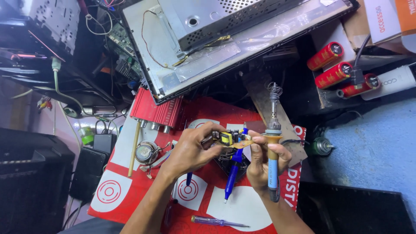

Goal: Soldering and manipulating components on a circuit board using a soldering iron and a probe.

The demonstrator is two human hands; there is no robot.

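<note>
My left hand [190, 149] holds a small brown circuit board [232, 139] with a yellow transformer and small parts on it, gripping its left end. My right hand [262, 162] pinches the board's right end and also holds a soldering iron [273, 143] with a blue and orange handle, its coiled metal tip pointing up and away. Both hands hover above a red and white printed sheet [130, 182]. A blue desoldering pump [233, 171] lies on the sheet just beneath the board.
A large opened flat-screen chassis [203, 47] leans across the top. A red finned amplifier [151, 110], a purple-handled screwdriver [216, 222], a round metal part [145, 151], three red cylindrical capacitors [333, 71] and black boxes at left [30, 173] surround the sheet.
</note>
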